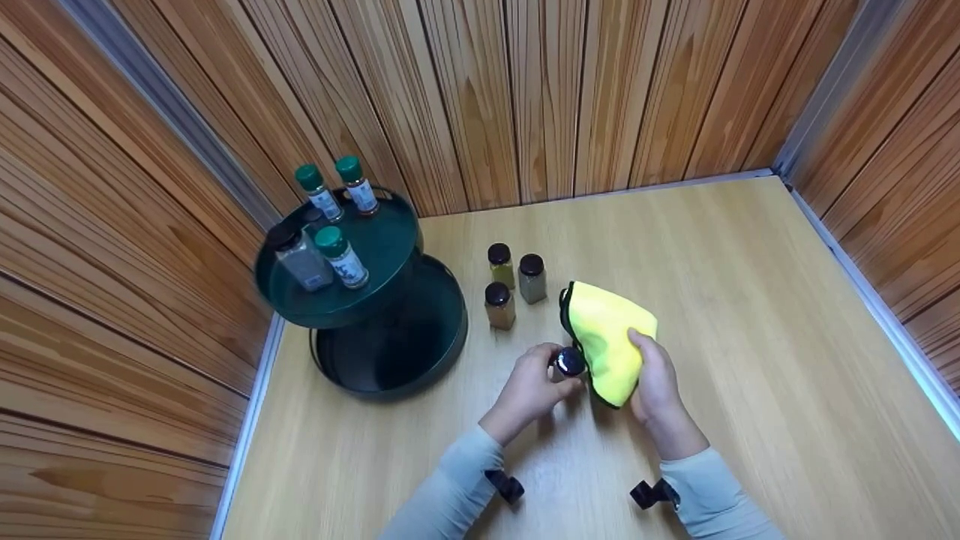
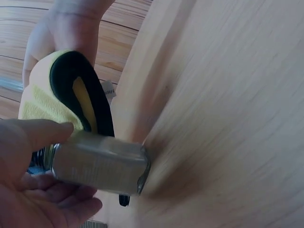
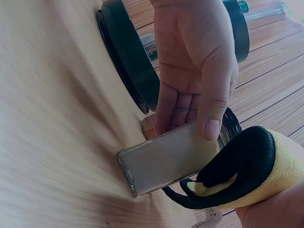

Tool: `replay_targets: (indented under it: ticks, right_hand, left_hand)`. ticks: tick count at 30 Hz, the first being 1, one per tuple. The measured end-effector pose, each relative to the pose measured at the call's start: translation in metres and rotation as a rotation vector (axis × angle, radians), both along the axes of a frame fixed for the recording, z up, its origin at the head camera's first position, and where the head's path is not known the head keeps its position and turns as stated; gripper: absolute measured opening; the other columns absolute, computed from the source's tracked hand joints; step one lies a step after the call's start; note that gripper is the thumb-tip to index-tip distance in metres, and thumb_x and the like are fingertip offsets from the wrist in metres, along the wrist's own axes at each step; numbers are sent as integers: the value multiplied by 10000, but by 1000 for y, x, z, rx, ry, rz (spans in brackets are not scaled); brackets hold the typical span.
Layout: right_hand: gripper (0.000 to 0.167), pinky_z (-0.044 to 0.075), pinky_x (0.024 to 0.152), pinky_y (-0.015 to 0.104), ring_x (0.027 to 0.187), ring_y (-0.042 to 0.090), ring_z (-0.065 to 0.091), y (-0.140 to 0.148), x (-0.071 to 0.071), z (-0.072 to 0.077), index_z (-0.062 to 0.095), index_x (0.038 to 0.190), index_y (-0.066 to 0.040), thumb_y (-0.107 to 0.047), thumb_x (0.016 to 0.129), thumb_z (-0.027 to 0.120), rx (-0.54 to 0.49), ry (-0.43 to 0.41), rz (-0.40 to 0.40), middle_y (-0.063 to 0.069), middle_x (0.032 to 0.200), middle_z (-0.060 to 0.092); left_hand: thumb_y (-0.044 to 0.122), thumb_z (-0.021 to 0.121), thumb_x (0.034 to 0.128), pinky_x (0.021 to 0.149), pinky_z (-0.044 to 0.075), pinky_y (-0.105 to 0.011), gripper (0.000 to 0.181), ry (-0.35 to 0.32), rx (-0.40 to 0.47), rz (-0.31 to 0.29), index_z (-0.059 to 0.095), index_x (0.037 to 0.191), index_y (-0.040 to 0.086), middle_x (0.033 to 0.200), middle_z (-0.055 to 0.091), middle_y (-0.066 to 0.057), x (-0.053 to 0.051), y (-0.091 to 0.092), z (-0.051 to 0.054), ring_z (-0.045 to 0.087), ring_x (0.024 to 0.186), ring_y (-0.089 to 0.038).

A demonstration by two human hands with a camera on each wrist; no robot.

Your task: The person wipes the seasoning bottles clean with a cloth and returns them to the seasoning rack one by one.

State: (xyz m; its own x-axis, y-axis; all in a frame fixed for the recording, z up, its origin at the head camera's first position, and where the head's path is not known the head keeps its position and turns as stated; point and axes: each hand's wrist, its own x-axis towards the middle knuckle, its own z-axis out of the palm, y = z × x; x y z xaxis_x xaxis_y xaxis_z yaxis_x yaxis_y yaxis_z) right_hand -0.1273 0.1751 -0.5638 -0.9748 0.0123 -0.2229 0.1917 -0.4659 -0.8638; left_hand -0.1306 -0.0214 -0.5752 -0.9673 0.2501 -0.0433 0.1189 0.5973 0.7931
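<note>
Jar (image 2: 102, 164) pinched in my left fingers (image 3: 214, 109), yellow cloth (image 1: 609, 337) gripped in my right fingers (image 1: 645, 345) beside it over the wooden surface (image 1: 757, 315), I seem to be at a wiping step, the next move calling for steady contact.

- here's the bottle (image 3: 161, 160), clear and square-sided, greyish-brown filling inside, dark glossy cap (image 1: 570, 361) on, held cap-up in the left grip (image 1: 532, 381)!
- and there's the cloth (image 1: 611, 337), bright yellow with black edging, folded over and bunched in the right grip (image 1: 657, 379), white tag (image 2: 109, 90) poking out, black edge right up against the bottle!
</note>
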Motion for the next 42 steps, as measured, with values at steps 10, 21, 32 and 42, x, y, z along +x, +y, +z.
replay_targets:
  ticks: [10,21,32,42]
  right_hand:
    - [374,538,849,300,952,169,647,-3,2,3,475,1305,1,-301,1095,408,19,-8,8,35,1051,657]
    - [354,555,688,302,753,171,656,-18,6,0,563,1143,36,-294,1072,456,63,8,-18,64,870,673]
    - [403,529,870,287,962,148,631,-30,10,-32,525,1312,13,-307,1083,439,121,-166,-24,48,1102,657]
    - [410,542,769,302,874,160,629,-24,16,10,495,1276,21,-332,1076,441,63,-35,-9,40,1020,642]
  left_hand:
    - [256,850,845,1070,469,-345,581,10,12,-57,620,1326,26,1283,668,-127,-2,-2,-4,616,1197,-193]
    - [135,844,825,1044,489,-335,437,25,83,-98,699,1231,66,1189,737,-70,-10,-3,-6,667,1171,-229]
    - [100,839,828,1093,465,-387,456,-73,113,-83,705,1264,97,1220,737,-14,-12,-4,-4,651,1203,-159]
    - [80,820,824,1031,499,-338,376,-25,112,-106,727,1188,84,1142,758,-32,-10,-3,-7,682,1134,-193]
